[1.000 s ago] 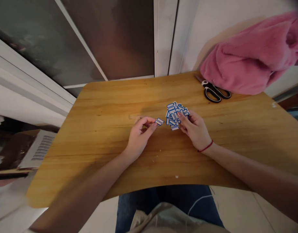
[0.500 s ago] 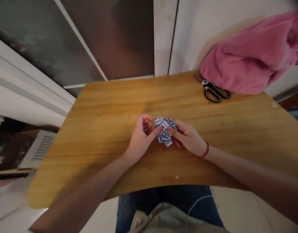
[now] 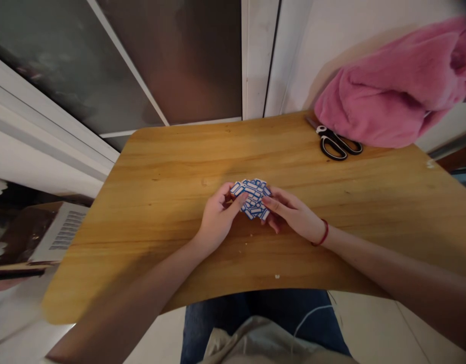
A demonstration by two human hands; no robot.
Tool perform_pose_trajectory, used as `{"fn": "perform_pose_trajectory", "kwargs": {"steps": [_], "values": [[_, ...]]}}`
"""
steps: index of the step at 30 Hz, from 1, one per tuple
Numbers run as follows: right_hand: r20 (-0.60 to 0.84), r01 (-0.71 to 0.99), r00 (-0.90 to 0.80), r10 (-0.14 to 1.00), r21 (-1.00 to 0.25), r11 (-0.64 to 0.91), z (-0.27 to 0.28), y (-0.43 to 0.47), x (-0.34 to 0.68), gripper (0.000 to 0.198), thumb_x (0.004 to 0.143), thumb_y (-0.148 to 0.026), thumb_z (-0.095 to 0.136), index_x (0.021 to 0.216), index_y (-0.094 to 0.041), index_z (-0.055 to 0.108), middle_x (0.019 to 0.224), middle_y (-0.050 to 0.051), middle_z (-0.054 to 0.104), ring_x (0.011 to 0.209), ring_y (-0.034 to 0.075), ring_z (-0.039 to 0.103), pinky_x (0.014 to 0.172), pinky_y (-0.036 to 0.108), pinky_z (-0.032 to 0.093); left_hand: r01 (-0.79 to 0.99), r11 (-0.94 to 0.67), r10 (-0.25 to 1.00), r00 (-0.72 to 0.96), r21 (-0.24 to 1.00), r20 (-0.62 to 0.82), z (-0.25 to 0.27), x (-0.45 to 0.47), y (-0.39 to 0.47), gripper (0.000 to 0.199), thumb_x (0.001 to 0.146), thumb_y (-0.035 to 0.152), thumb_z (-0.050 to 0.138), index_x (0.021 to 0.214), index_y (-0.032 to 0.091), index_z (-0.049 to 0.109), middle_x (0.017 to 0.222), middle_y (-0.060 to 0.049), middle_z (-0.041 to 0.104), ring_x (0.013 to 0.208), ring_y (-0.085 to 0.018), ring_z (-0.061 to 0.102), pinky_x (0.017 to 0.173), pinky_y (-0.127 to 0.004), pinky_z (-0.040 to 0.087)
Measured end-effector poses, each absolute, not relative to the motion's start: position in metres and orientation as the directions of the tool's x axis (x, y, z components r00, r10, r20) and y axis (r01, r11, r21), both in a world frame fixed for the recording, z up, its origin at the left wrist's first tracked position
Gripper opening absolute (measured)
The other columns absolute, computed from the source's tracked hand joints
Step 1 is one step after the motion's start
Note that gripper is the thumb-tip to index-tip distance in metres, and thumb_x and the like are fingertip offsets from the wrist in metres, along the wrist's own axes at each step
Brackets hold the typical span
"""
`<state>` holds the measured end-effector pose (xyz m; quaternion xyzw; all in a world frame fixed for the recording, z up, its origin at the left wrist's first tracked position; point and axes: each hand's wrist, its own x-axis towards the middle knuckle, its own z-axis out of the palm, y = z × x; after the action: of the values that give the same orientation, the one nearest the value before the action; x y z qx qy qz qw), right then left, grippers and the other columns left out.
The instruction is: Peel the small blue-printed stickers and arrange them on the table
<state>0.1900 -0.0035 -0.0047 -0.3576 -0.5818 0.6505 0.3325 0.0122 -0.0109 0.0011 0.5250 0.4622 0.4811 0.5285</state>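
Pieces [image 3: 255, 192] (paper, perhaps), earlier split, now cluster together, pinched by left hand [image 3: 217, 215] and right hand [image 3: 300, 217].

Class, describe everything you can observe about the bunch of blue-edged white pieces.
The bunch of pieces is a rough, irregular cluster of many small white pieces with blue outlines, mostly oblong, overlapping at varied angles. They look like paper or thin card; any print is too small to read. Held over the wooden table, the bunch sits between the left hand and the right hand, both thumbs on its face. Whether it touches the tabletop is unclear.
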Motion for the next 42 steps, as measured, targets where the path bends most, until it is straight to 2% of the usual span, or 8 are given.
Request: {"fn": "perform_pose_trajectory", "kwargs": {"steps": [3,8,15,21,30,35,38,42], "values": [[-0.094,0.032,-0.556,0.826,-0.995,-0.092,-0.0055,-0.0031,0.1892,0.027,0.083,-0.038,0.058,0.097,-0.017,0.049,0.066,-0.003,0.061,0.039,0.004,0.047,0.038,0.017,0.037,-0.073,-0.002,0.999,0.032,0.997,0.005,-0.0004,0.0108,-0.0084,0.016,0.078,0.032,0.063,0.081,0.018,0.056,0.071,0.002,0.058,0.060,-0.006,0.051,0.052,-0.016,0.041],[-0.085,0.026,-0.487,0.870,-0.996,-0.083,-0.0048,-0.0012,0.1895,0.024,0.083,-0.039,0.057,0.083,-0.017,0.050,0.063,-0.003,0.059,0.040,0.004,0.047,0.038,0.018,0.036,-0.118,0.049,0.999,-0.017,0.992,-0.052,-0.0003,0.0108,-0.0054,0.020,0.076,0.034,0.064,0.078,0.018,0.053,0.068,0.003,0.054,0.053,-0.006,0.047,0.042,-0.016,0.037],[-0.066,0.023,-0.450,0.890,-0.998,-0.063,-0.0027,0.0004,0.1920,0.026,0.087,-0.042,0.051,0.080,-0.018,0.048,0.061,-0.004,0.057,0.040,0.004,0.046,0.038,0.018,0.032,-0.093,0.107,0.992,0.084,0.990,-0.099,-0.0006,0.0093,-0.0060,0.022,0.075,0.033,0.064,0.079,0.019,0.049,0.065,0.004,0.054,0.050,-0.006,0.049,0.040,-0.016,0.038],[-0.096,0.072,-0.440,0.893,-0.995,-0.071,-0.0011,-0.0039,0.1904,0.035,0.089,-0.050,0.044,0.075,-0.018,0.044,0.060,-0.004,0.054,0.041,0.003,0.046,0.038,0.017,0.033,-0.159,0.104,0.991,0.095,0.982,-0.089,0.0013,0.0097,-0.0065,0.019,0.077,0.031,0.063,0.082,0.019,0.049,0.070,0.003,0.057,0.053,-0.007,0.052,0.042,-0.016,0.042],[-0.148,0.060,-0.485,0.862,-0.989,-0.136,-0.0002,0.0003,0.1894,0.038,0.083,-0.054,0.052,0.094,-0.018,0.045,0.067,-0.002,0.061,0.041,0.006,0.049,0.034,0.018,0.036,-0.227,0.143,0.979,0.174,0.963,-0.105,0.0030,0.0110,-0.0070,0.018,0.078,0.031,0.062,0.085,0.019,0.051,0.073,0.002,0.058,0.059,-0.008,0.054,0.046,-0.018,0.044],[-0.078,0.170,-0.453,0.888,-0.985,0.000,-0.0041,-0.0016,0.1910,0.033,0.086,-0.049,0.050,0.075,-0.018,0.047,0.058,-0.004,0.053,0.042,0.004,0.045,0.036,0.017,0.033,-0.116,0.138,0.971,0.212,0.984,-0.112,0.0018,0.0113,-0.0061,0.022,0.077,0.034,0.063,0.087,0.019,0.051,0.070,0.002,0.057,0.058,-0.009,0.054,0.047,-0.019,0.045],[-0.001,0.208,-0.458,0.889,-0.972,0.107,-0.0053,-0.0033,0.1919,0.031,0.089,-0.046,0.047,0.073,-0.018,0.047,0.057,-0.005,0.050,0.044,0.005,0.045,0.041,0.018,0.034,-0.056,0.127,0.963,0.245,0.990,-0.110,0.0018,0.0127,-0.0075,0.024,0.079,0.037,0.061,0.090,0.019,0.051,0.067,0.003,0.057,0.053,-0.008,0.053,0.044,-0.019,0.043],[0.036,0.247,-0.415,0.909,-0.957,0.150,-0.0058,-0.0039,0.1929,0.033,0.091,-0.045,0.043,0.072,-0.019,0.045,0.053,-0.006,0.046,0.043,0.005,0.042,0.043,0.019,0.034,-0.063,0.106,0.972,0.216,0.992,-0.090,0.0019,0.0135,-0.0092,0.023,0.081,0.039,0.059,0.084,0.019,0.050,0.063,0.004,0.055,0.048,-0.008,0.052,0.040,-0.018,0.042]]}}
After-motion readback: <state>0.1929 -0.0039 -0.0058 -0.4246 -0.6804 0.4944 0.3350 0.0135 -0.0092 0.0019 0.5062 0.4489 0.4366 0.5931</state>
